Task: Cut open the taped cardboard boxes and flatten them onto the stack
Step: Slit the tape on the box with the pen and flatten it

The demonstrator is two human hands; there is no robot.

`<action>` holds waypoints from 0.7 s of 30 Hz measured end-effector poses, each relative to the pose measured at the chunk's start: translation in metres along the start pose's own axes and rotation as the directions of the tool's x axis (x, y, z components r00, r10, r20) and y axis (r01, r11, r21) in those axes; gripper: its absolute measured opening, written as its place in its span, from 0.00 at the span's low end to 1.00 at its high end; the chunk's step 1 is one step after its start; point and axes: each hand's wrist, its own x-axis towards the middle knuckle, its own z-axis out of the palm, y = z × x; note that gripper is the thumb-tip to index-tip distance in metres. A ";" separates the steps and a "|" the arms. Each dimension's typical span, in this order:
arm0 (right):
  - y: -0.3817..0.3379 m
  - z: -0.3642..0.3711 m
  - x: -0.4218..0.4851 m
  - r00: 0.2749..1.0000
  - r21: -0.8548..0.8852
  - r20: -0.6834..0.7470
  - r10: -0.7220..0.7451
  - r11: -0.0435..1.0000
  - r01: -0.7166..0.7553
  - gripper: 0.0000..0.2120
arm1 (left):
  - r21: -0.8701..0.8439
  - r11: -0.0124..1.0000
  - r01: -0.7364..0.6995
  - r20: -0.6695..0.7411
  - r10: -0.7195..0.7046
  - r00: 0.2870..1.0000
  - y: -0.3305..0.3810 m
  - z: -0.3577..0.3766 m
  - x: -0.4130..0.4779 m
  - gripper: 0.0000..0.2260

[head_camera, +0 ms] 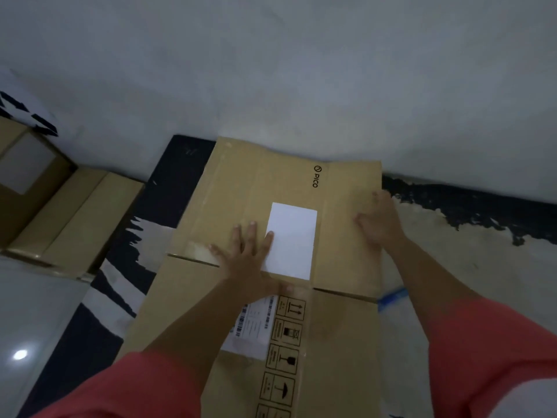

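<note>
your left hand presses flat, fingers spread, on the flattened cardboard box on the floor by the wall, right hand at its edge, grip blurred; light, stiff, springy board, probably best taken by its edges.

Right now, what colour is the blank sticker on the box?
The sticker is white; head view.

The floor is dark with pale worn patches, and at 8 o'clock it changes to glossy grey tile. A flattened cardboard box lies on it from the centre toward 6 o'clock. More cardboard boxes stand at 9 o'clock. A blue strip, too blurred to identify, lies at 4 o'clock, just beside the flat box.
</note>
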 end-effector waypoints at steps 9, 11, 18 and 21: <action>0.028 0.068 -0.071 1.000 -0.531 0.011 0.027 0.847 -0.017 0.32 | 0.009 0.997 -0.083 -0.067 0.083 0.994 -0.010 -0.008 0.001 0.47; 0.029 0.070 -0.072 1.000 -0.552 -0.019 0.010 0.834 -0.019 0.32 | -0.067 0.988 -0.142 -0.169 0.129 0.977 -0.025 -0.011 -0.002 0.36; 0.008 0.074 -0.092 0.948 -0.501 -0.173 0.265 0.805 -0.317 0.39 | -0.171 0.969 -0.181 -0.308 0.122 0.943 -0.088 0.000 0.005 0.20; 0.000 0.065 -0.098 0.919 -0.461 -0.234 0.317 0.796 -0.392 0.44 | -0.210 0.977 0.033 -0.339 -0.104 0.935 -0.086 -0.001 0.001 0.21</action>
